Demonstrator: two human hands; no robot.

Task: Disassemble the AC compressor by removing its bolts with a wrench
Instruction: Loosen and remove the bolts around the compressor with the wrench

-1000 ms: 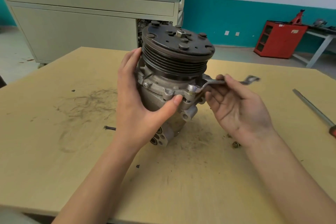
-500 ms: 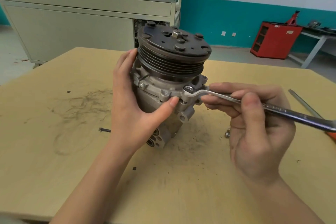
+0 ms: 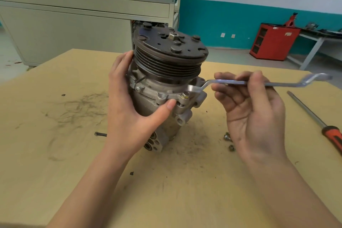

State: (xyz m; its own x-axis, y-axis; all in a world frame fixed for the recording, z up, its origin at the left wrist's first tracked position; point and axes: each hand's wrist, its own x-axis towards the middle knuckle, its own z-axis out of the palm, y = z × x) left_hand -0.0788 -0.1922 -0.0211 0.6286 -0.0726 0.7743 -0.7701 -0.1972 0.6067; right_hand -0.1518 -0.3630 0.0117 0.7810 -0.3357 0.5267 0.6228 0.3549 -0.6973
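AC compressor [image 3: 166, 72] stands pulley-up on the table [image 3: 55, 153] | left hand [image 3: 127, 109] wraps around its body | right hand [image 3: 253, 116] pinches the wrench [image 3: 283, 84], ring end at a bolt [image 3: 185, 95], seated or not I cannot tell | advice: seat the ring fully, brace the body firmly, pull in short level strokes.

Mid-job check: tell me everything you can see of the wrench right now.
The wrench is a bright, silvery metal double-ended offset ring spanner with a flat shank cranked near both ends. It lies roughly level above the table, pointing rightward from the compressor. The right hand pinches its shank. Its near ring rests at the compressor's flange, beside a bolt head; whether it is seated on a bolt cannot be told. The far end hangs free, slightly blurred.
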